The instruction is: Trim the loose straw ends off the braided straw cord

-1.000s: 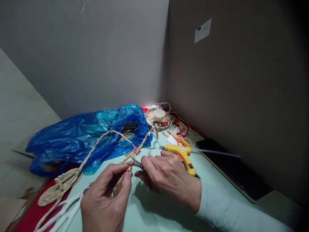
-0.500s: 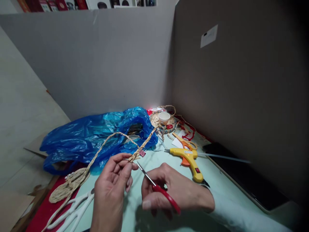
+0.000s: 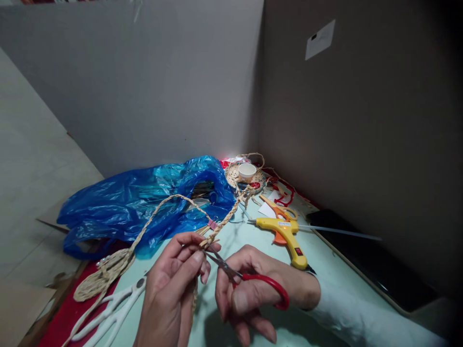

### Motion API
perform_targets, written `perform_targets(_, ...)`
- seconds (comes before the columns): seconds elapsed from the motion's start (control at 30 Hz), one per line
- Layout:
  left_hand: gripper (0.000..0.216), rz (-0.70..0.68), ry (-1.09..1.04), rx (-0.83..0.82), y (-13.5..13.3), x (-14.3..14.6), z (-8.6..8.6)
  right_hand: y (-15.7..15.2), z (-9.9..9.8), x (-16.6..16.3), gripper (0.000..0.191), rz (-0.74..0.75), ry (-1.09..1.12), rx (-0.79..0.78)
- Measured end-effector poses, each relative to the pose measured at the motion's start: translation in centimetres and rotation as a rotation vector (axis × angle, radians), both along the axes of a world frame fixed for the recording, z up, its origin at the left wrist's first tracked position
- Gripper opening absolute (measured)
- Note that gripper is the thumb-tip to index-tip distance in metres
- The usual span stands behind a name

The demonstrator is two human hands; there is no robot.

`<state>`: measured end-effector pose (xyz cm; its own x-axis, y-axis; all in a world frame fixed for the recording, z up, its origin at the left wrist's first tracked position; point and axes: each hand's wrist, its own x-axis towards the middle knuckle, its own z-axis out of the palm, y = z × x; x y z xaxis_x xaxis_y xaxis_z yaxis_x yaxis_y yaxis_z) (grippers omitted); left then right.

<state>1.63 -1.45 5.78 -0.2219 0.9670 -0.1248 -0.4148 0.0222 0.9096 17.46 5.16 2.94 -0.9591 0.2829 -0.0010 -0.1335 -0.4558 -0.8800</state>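
Held in left grip [image 3: 171, 284]: tan straw braid [image 3: 223, 224]; in right grip [image 3: 258, 264]: red-handled metal scissors [image 3: 250, 277]; along counter's [image 3: 333, 272] right edge: rectangular black device [image 3: 372, 265].

The scissors [image 3: 249, 277] at lower centre are red-handled, beneath a straw-coloured, plaited braid [image 3: 227, 219]. The bag [image 3: 144, 197] at left is blue; the glue gun [image 3: 288, 232], right of centre, is yellow and orange.

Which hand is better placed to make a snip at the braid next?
Probably the right hand: it holds the red-handled scissors, with the blades at the braid. The left hand is occupied, pinching the braid beside the blades.
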Motion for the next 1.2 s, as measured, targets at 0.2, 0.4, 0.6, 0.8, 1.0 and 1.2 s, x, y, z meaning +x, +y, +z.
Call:
perform_targets(0.2, 0.012, 0.0, -0.046, -0.025, 0.2, 0.4, 0.2, -0.1, 0.0, 0.0, 0.028, -0.013, 0.002, -0.006)
perform_targets(0.4, 0.026, -0.006, -0.014, -0.027, 0.2, 0.1, -0.2, 0.1, -0.5, -0.2, 0.028, -0.04, 0.043, 0.008)
perform_targets(0.6, 0.021, -0.005, -0.013, -0.068, 0.2, 0.2, -0.4, 0.1, -0.4, 0.0, 0.029, -0.077, 0.053, 0.051)
perform_targets(0.8, 0.011, 0.043, -0.042, -0.024, 0.1, 0.4, -0.2, -0.4, 0.1, 0.1, 0.033, -0.108, -0.031, 0.088)
perform_targets(1.0, 0.016, 0.029, 0.032, -0.042, 0.2, 0.1, -0.5, -0.4, -0.1, 0.0, 0.035, -0.119, -0.083, 0.129)
perform_targets(1.2, 0.023, 0.003, 0.058, -0.064, 0.0, 0.1, -1.1, -0.6, -0.3, -0.1, 0.035, -0.142, -0.084, 0.123)
